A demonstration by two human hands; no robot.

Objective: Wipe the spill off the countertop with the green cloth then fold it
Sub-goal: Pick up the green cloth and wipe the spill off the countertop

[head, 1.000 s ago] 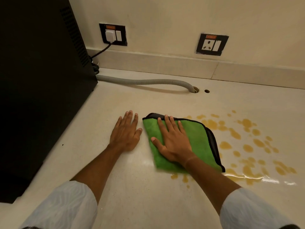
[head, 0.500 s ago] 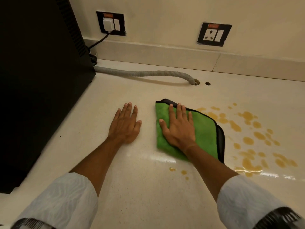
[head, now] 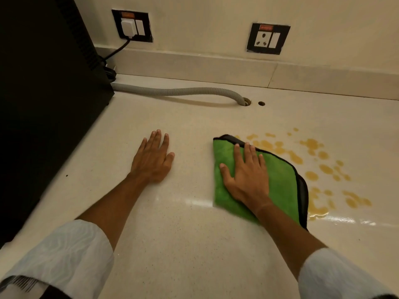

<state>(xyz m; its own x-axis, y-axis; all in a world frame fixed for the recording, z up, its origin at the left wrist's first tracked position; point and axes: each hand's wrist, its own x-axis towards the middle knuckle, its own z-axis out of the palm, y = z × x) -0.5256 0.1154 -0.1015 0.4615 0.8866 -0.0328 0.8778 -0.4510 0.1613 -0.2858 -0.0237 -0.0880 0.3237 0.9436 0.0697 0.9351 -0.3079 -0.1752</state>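
Both hands lay flat on the tabletop (head: 172, 244): the left hand (head: 152, 161) empty, the right hand (head: 246, 175) pressing the green cloth (head: 282, 180). Beyond, the spill (head: 313, 160) remained; firm overlapping rightward strokes would suit.

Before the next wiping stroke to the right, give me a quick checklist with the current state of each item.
1. Right hand flat on green cloth: ok.
2. Cloth lies flat on countertop: ok.
3. Spill cleared: not ok, amber drops remain right of the cloth.
4. Left hand clear of the wiping path: ok, resting on bare counter to the left.
5. Hose out of the way: ok, near the back wall.
6. Cloth's underside saturation: cannot tell.
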